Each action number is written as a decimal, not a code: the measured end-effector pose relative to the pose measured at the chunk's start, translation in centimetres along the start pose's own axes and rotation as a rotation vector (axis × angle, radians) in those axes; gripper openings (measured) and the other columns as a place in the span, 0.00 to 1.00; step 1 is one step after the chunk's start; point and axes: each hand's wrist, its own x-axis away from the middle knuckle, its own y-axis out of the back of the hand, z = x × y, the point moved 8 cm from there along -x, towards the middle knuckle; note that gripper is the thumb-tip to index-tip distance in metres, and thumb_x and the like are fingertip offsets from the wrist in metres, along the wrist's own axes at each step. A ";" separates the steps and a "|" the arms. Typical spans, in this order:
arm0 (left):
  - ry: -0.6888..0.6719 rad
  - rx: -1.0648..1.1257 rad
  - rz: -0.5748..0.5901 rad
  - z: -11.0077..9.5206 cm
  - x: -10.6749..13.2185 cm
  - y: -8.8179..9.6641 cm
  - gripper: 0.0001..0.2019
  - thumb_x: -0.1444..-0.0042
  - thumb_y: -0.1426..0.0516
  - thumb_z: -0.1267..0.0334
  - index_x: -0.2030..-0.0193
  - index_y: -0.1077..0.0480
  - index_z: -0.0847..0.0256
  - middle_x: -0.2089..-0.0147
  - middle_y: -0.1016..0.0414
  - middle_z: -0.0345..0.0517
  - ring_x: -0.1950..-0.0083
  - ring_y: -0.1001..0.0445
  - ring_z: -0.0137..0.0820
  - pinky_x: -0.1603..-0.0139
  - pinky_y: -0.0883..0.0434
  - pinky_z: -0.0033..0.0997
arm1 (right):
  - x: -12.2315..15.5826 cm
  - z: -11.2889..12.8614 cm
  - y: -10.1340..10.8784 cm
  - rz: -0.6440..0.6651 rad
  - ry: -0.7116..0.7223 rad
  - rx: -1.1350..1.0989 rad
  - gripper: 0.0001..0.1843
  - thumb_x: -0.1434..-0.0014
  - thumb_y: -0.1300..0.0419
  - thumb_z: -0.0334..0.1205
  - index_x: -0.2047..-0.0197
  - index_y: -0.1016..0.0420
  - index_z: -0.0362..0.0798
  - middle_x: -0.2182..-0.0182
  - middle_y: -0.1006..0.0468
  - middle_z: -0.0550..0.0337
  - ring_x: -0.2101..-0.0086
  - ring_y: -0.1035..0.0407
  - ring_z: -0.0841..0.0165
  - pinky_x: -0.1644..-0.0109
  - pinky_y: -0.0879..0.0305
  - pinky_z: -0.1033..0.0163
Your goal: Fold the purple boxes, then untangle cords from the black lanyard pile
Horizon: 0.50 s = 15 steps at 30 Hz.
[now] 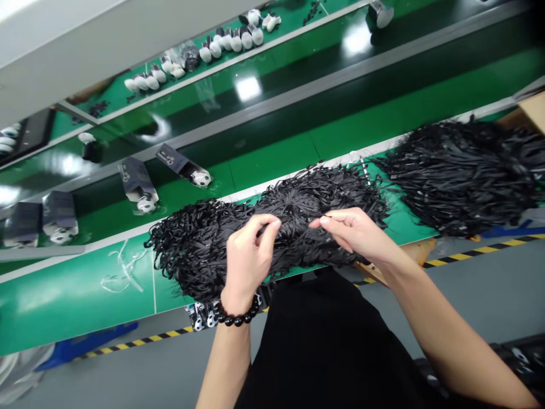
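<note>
A big tangled heap of thin black straps (276,221) lies on the green bench (76,295) right in front of me. My left hand (249,255), with a black bead bracelet at the wrist, pinches a strap at the heap's near side. My right hand (353,230) pinches straps just to the right of it, fingers curled together. Both hands rest against the heap, about a hand's width apart.
A second heap of black straps (464,176) sits at the right. Loose white ties (123,272) lie on the bench at the left. Beyond runs a dark conveyor (298,68) with grey boxes holding football-patterned items (145,190). White parts (230,40) line the far shelf.
</note>
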 end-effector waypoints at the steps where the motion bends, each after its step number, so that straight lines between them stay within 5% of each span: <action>1: -0.003 -0.025 -0.015 0.1 0.0 0.5 0.05 0.37 0.43 0.63 0.59 0.26 0.58 0.68 0.24 0.34 0.74 0.34 0.18 0.72 0.39 0.21 | 0.1 -0.1 0.2 -0.003 -0.008 0.008 0.24 0.39 0.44 0.57 0.63 0.23 0.41 0.90 0.43 0.68 0.86 0.49 0.74 0.79 0.55 0.67; 5: -0.036 -0.090 0.051 0.0 0.3 1.1 0.08 0.36 0.45 0.62 0.54 0.26 0.56 0.69 0.24 0.33 0.75 0.33 0.20 0.73 0.39 0.22 | 0.7 0.3 0.2 -0.031 0.010 0.044 0.23 0.36 0.47 0.55 0.69 0.27 0.43 0.89 0.43 0.68 0.86 0.51 0.75 0.80 0.57 0.67; 8: -0.053 -0.109 0.123 -0.8 0.7 0.3 0.07 0.37 0.44 0.60 0.59 0.26 0.57 0.53 0.23 0.41 0.51 0.25 0.26 0.51 0.32 0.22 | 1.3 2.1 -0.2 -0.081 0.125 0.134 0.25 0.34 0.47 0.49 0.80 0.40 0.45 0.87 0.43 0.67 0.83 0.49 0.77 0.78 0.54 0.67; 11: -0.079 -0.091 0.159 -1.7 0.9 -0.9 0.15 0.38 0.42 0.52 0.47 0.30 0.51 0.34 0.36 0.43 0.30 0.41 0.33 0.31 0.41 0.35 | 1.8 4.1 -0.8 -0.070 0.284 0.245 0.24 0.32 0.48 0.42 0.80 0.42 0.44 0.83 0.40 0.67 0.80 0.46 0.78 0.73 0.49 0.69; 13: -0.118 -0.043 0.231 -2.3 1.1 -2.0 0.13 0.38 0.41 0.52 0.49 0.29 0.47 0.38 0.30 0.36 0.33 0.36 0.31 0.26 0.48 0.42 | 2.1 4.7 -1.0 -0.069 0.336 0.287 0.20 0.32 0.47 0.39 0.77 0.37 0.44 0.80 0.38 0.67 0.78 0.45 0.77 0.72 0.48 0.69; 15: -0.152 -0.002 0.264 -2.9 1.1 -2.7 0.05 0.39 0.40 0.56 0.57 0.28 0.49 0.54 0.22 0.30 0.49 0.25 0.26 0.25 0.49 0.43 | 2.3 5.0 -0.9 -0.091 0.359 0.323 0.18 0.32 0.47 0.38 0.75 0.34 0.44 0.79 0.37 0.67 0.77 0.45 0.77 0.72 0.49 0.69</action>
